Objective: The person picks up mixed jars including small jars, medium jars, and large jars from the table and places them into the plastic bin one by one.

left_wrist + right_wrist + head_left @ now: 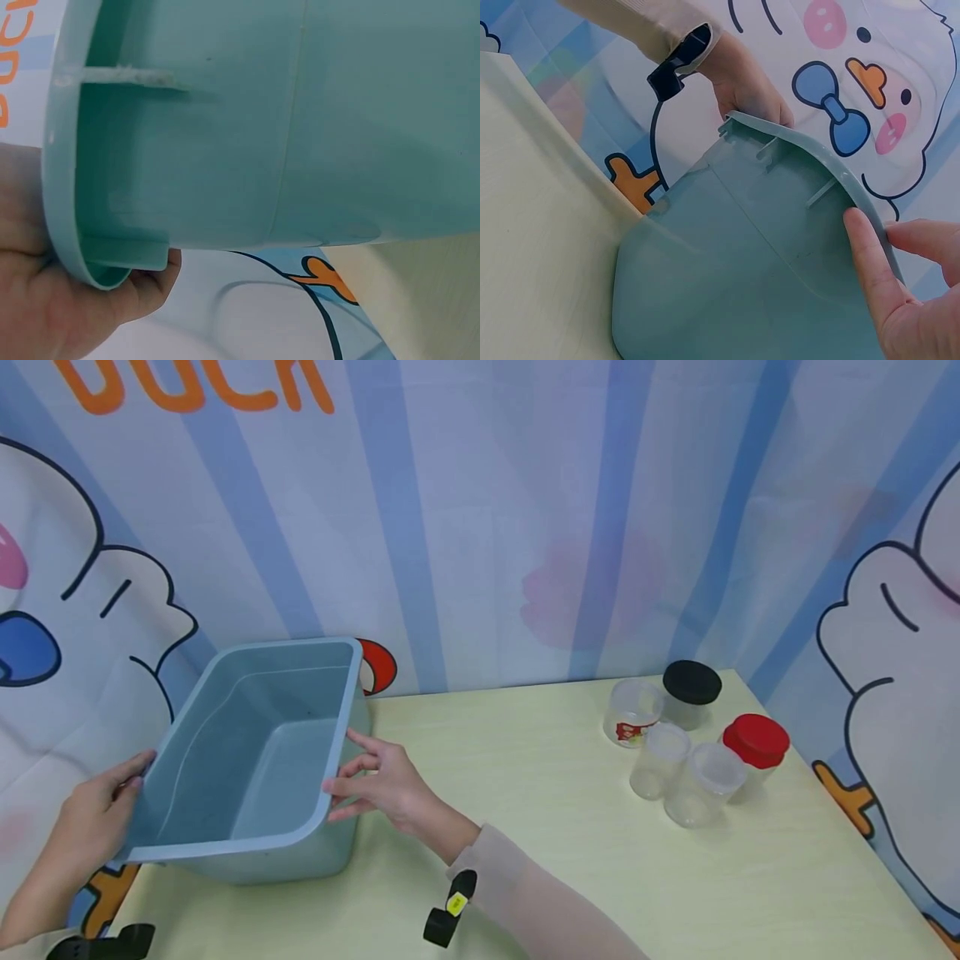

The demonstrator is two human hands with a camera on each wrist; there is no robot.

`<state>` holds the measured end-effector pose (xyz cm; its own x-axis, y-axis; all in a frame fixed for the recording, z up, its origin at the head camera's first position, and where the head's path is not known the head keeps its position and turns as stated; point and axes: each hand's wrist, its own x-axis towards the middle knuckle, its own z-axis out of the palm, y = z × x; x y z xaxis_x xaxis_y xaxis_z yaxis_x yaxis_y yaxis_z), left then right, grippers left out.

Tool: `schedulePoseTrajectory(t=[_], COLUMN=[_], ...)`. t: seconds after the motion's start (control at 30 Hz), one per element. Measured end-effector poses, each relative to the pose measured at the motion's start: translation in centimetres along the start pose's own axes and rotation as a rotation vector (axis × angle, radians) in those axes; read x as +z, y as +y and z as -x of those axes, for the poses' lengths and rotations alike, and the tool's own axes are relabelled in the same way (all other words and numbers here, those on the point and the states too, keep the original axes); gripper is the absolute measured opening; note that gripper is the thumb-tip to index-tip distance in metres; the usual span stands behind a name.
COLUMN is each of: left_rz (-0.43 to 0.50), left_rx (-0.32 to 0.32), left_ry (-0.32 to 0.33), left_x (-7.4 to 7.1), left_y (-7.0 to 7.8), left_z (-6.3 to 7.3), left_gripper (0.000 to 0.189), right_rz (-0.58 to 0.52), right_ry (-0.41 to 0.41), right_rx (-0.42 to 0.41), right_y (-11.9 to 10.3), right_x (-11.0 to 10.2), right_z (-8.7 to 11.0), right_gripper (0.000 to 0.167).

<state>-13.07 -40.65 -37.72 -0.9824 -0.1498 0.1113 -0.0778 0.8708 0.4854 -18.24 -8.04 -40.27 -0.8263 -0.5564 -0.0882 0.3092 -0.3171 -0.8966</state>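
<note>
A blue-green plastic basin (pixel 258 752) stands at the left of the table, its open top tipped toward the camera. My left hand (pixel 93 818) grips the rim on its left side, and the left wrist view shows the fingers curled under the lip (pixel 64 165). On the opposite side my right hand (pixel 386 785) pinches the rim, thumb and fingers on either side of it. In the right wrist view the fingers (pixel 870 270) of that hand hold the edge, and the left hand (pixel 746 86) shows at the far rim. Nothing lies inside the basin.
Several clear plastic jars stand grouped at the right of the pale table (pixel 510 793): one with a black lid (pixel 692 682), one with a red lid (pixel 756 741), one with a red label (pixel 632 731). A printed curtain (pixel 480 510) hangs behind.
</note>
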Motion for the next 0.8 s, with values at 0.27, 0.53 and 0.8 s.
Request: schedulePoseTrajectory(t=[0.27,0.53,0.8], left_rz=[0.007,-0.003,0.01], left_rx=[0.006,-0.001,-0.008], left_ry=[-0.006,-0.001,-0.008], left_x=[0.01,0.02,0.17], left_y=[0.22,0.47,0.61], left_z=[0.17,0.18,0.3], left_gripper=[0.045,0.045,0.045], right_rz=[-0.005,-0.006,-0.015], right_ry=[0.007,0.003,0.003], right_rx=[0.007,0.006,0.005], right_y=[0.08,-0.03,0.01], right_x=[-0.25,-0.42,-0.54], right_z=[0.04,0.21,0.34], right_gripper=[0.076,0.076,0.075])
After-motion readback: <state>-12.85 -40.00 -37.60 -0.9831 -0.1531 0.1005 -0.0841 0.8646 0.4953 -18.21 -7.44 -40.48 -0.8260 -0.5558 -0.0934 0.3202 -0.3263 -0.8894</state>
